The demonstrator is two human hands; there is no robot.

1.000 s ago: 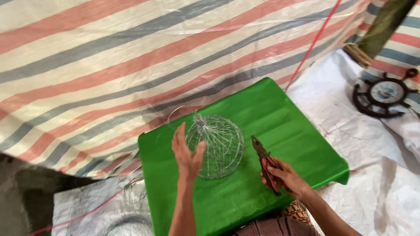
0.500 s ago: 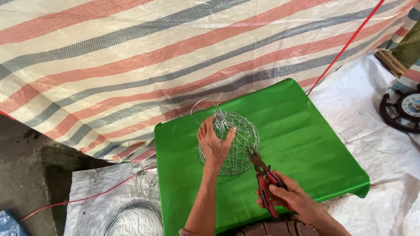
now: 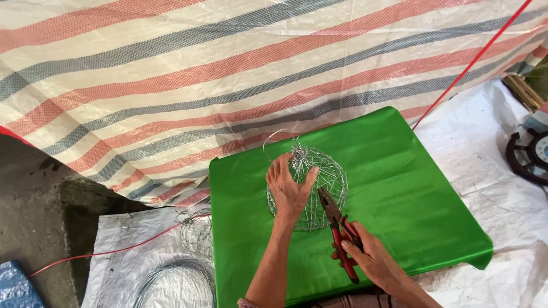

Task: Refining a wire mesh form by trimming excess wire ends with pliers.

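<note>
Two hands: left hand (image 3: 290, 188) on wire dome (image 3: 311, 188), right hand (image 3: 374, 259) gripping red pliers (image 3: 338, 236).

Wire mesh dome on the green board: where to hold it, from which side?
Grip the wire mesh dome over its rounded top, from above, near the twisted wire knot. It sits open rim down on the green board; the left hand already cups it there.

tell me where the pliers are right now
In the head view the red-handled pliers are in the right hand, low and right of centre over the green cloth, tips beside the wire basket.
</note>
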